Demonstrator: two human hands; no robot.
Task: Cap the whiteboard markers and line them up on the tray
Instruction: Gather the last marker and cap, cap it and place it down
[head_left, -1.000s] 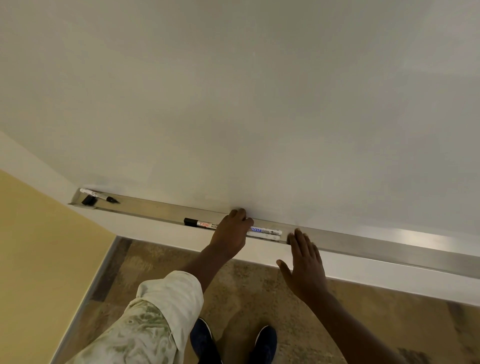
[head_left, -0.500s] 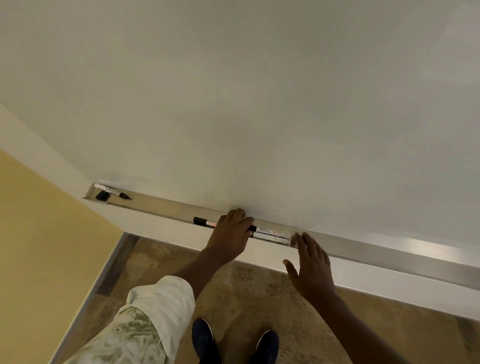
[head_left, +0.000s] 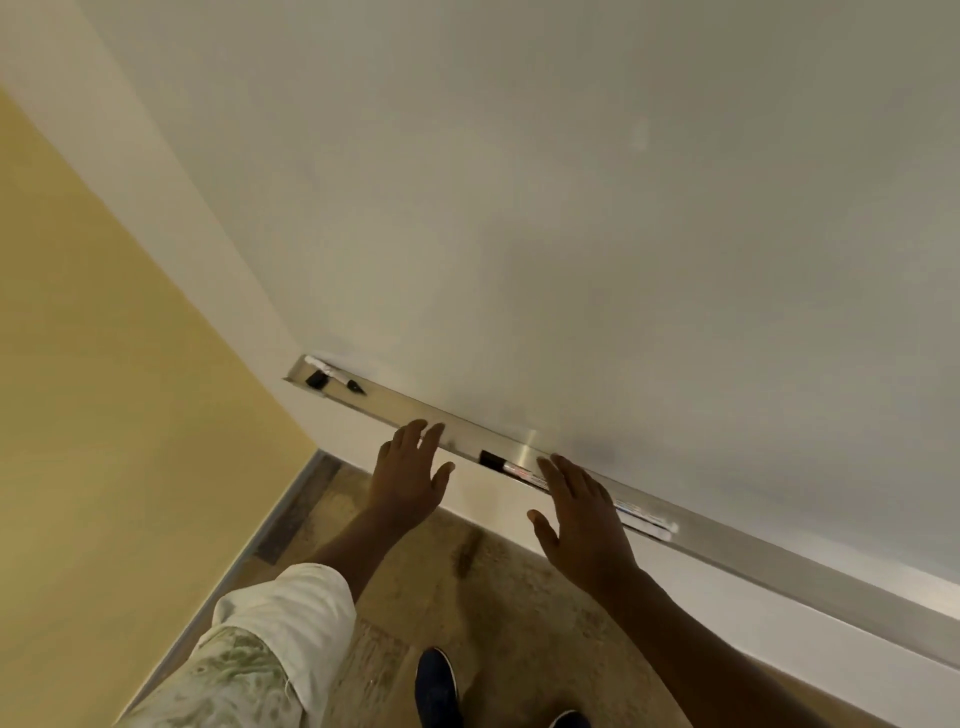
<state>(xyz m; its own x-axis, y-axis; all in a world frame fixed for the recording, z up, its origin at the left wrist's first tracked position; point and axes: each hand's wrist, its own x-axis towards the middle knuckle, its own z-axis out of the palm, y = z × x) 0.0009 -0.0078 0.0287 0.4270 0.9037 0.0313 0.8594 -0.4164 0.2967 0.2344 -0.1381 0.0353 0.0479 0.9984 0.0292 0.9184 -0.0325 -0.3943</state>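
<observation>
A long metal tray (head_left: 753, 551) runs under the whiteboard. A black-capped marker (head_left: 506, 465) lies in it between my hands, and the white ends of more markers (head_left: 644, 519) show to the right of my right hand. At the tray's far left end lie an uncapped marker (head_left: 335, 375) and a loose black cap (head_left: 316, 380). My left hand (head_left: 408, 473) is open, its fingertips at the tray's front edge, holding nothing. My right hand (head_left: 584, 512) is open and covers the middle of the marker row.
The whiteboard (head_left: 571, 234) fills the upper view. A yellow wall (head_left: 104, 415) stands at the left, meeting a patterned floor (head_left: 467, 597). My dark shoes (head_left: 439, 686) are below the tray.
My left hand has let go of the markers and moved left, now open. My right hand has come onto the marker row. The camera has swung and tilted.
</observation>
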